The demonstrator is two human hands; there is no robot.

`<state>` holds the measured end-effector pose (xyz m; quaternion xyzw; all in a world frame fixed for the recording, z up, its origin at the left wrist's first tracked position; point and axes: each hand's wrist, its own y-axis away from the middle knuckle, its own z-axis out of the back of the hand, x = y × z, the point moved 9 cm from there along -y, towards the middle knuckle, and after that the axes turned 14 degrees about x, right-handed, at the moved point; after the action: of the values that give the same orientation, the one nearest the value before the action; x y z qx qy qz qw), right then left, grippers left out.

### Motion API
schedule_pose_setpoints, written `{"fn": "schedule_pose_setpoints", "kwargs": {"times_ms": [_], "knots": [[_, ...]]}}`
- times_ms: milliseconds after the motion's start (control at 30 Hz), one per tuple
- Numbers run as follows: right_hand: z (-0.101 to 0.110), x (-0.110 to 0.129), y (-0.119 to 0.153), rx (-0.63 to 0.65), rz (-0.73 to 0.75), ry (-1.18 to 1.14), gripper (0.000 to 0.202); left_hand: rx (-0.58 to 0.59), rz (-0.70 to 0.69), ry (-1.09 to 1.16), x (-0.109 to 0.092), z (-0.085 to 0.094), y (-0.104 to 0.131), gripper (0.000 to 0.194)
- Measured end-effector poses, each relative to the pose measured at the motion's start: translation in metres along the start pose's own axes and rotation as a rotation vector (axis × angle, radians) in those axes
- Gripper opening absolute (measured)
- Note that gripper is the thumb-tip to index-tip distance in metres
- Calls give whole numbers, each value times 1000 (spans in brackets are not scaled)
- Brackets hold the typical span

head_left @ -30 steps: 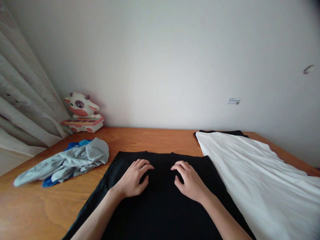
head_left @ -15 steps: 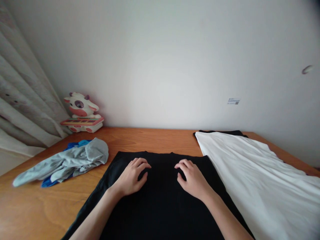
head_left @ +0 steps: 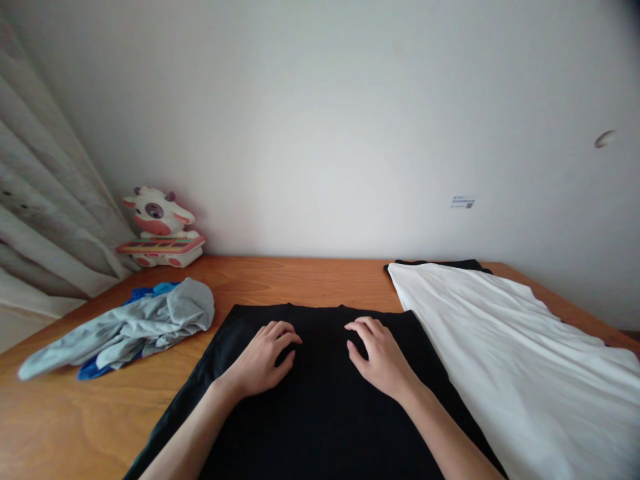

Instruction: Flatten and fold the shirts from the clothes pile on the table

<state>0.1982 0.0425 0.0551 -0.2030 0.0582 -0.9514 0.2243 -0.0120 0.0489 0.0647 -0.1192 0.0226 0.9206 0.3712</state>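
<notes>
A black garment [head_left: 320, 413] lies spread flat on the wooden table, its far edge a little beyond my hands. On its left part rests my left hand [head_left: 265, 357], open, fingers curved with the thumb apart from them. My right hand [head_left: 377, 353] is over the right part, also open and curved, its thumb apart. Black cloth shows between the two hands, and neither one grips it. Whether the fingertips press on the cloth is hard to tell.
A white garment [head_left: 500, 347] lies at the right over another black cloth [head_left: 465, 265]. Crumpled grey and blue clothes [head_left: 165, 317] are on the table [head_left: 300, 277] at the left. A cow-shaped toy keyboard [head_left: 163, 230] stands at the back left, near a curtain [head_left: 45, 180] and the wall.
The view has shifted slightly, so most things appear a little further left. My right hand has moved slightly left, towards my left hand.
</notes>
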Motion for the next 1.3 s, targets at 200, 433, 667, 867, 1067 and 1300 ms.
{"fn": "schedule_pose_setpoints", "kwargs": {"times_ms": [200, 433, 667, 867, 1067, 1300], "knots": [[-11, 2, 1, 109, 46, 8, 18, -95, 34, 1, 4, 7, 2, 28], [4, 9, 0, -2, 44, -68, 22, 71, 84, 17, 20, -16, -1, 26], [-9, 2, 1, 129, 19, -50, 13, -111, 50, 7, 8, 5, 1, 33], [-15, -3, 1, 159, 8, -56, 15, -325, 82, 47, 9, 27, 11, 34], [-13, 0, 0, 133, 14, -64, 13, 54, 49, 25, 14, -15, -1, 28], [-2, 14, -1, 63, 70, -122, 17, 62, 58, 24, 13, -17, 0, 30]]}}
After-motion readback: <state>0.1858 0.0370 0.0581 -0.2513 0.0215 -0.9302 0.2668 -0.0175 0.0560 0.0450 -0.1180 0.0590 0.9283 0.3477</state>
